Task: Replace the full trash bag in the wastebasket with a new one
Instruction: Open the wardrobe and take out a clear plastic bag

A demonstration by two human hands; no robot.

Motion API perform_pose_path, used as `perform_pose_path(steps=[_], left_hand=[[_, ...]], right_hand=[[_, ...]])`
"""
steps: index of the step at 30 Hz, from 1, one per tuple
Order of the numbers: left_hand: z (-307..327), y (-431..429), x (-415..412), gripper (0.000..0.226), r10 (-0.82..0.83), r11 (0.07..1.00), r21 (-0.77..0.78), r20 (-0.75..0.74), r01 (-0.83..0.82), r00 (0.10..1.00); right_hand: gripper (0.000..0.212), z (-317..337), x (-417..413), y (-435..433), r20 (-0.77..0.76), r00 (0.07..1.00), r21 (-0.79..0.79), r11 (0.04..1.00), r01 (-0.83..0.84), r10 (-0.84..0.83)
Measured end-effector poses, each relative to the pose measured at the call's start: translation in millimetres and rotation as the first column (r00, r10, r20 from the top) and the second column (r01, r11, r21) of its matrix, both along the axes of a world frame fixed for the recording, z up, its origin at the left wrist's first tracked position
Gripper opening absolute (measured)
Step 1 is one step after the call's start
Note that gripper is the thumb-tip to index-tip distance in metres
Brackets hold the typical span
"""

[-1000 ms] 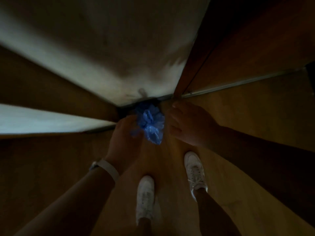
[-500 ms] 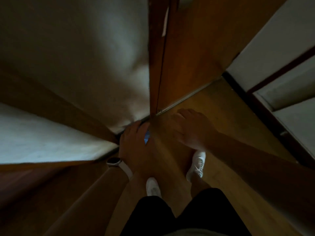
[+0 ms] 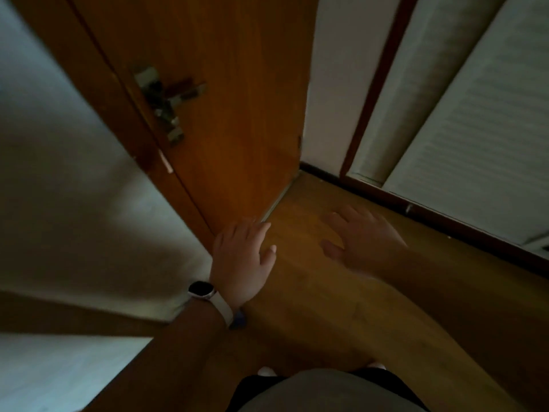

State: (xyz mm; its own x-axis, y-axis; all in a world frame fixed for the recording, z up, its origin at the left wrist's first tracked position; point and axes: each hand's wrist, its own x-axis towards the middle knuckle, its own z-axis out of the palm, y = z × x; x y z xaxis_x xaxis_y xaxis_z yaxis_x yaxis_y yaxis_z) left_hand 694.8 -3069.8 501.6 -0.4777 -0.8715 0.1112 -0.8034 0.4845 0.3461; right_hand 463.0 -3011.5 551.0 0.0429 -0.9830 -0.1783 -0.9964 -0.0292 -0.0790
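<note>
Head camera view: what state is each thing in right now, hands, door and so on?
left hand: open, fingers spread, holding nothing
right hand: open, palm down, holding nothing
wooden door: looks closed, edge against the frame
door handle: level, untouched
watch: on the left wrist, screen dark
blue bag: mostly hidden under the left wrist, only a sliver shows

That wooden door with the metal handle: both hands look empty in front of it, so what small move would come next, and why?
Probably the left hand lifts to the metal handle of the wooden door. Both it and the right hand are open, holding nothing, and no wastebasket shows on the wooden floor.
</note>
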Motion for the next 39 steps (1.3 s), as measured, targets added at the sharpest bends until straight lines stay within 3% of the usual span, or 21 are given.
perform_pose_path(steps=[8, 19, 29, 39], left_hand=[[44, 24, -180, 0.047, -0.210, 0.969, -0.106, 0.114, 0.222, 0.971], [81, 97, -430, 0.045, -0.530, 0.806, -0.255, 0.092, 0.535, 0.843], [96, 140, -595, 0.049, -0.780, 0.555, -0.277, 0.152, 0.784, 0.607], [81, 150, -786, 0.052, -0.955, 0.236, -0.259, 0.119, 0.937, 0.273]], right_hand=[[0.055, 33, -156, 83, 0.025, 0.970, -0.086, 0.966, 0.242, -0.241], [0.053, 53, -356, 221, 0.019, 0.825, -0.209, 0.805, 0.556, -0.565], [0.054, 59, -445, 304, 0.109, 0.597, -0.226, 0.565, 0.794, -0.795], [0.057, 51, -548, 332, 0.021, 0.296, -0.202, 0.286, 0.937, -0.955]])
